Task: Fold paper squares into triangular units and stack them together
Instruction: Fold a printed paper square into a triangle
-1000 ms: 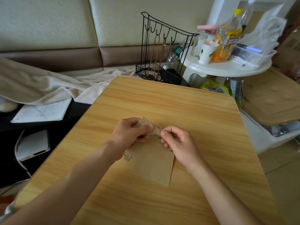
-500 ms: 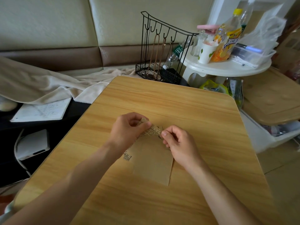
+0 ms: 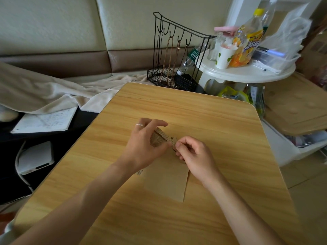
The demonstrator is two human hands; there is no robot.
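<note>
1. Here, a fold is being made in the paper (image 3: 166, 181), so the task is judged to be at an early step: one square is worked on, and no finished triangular unit and no stack can be seen.
2. The paper lies flat on the table (image 3: 221, 121), near its middle. Its plain brown side is turned up; the far corner is lifted and turned over, so that the printed side is shown there.
3. The left hand (image 3: 146, 144) is placed over the turned flap. The thumb is pressed on the printed strip, and the other fingers are held loosely straight above it; a ring is worn on one of them.
4. The right hand (image 3: 192, 152) is curled, and the paper edge is pinched between the fingertips just beside the left thumb.
5. The two hands almost touch at the fold; the rest of the sheet reaches toward the person, between the forearms.
6. Next, it is judged that the flap must be laid down with its edges matched and the crease pressed flat, while the sheet is kept from sliding.
</note>
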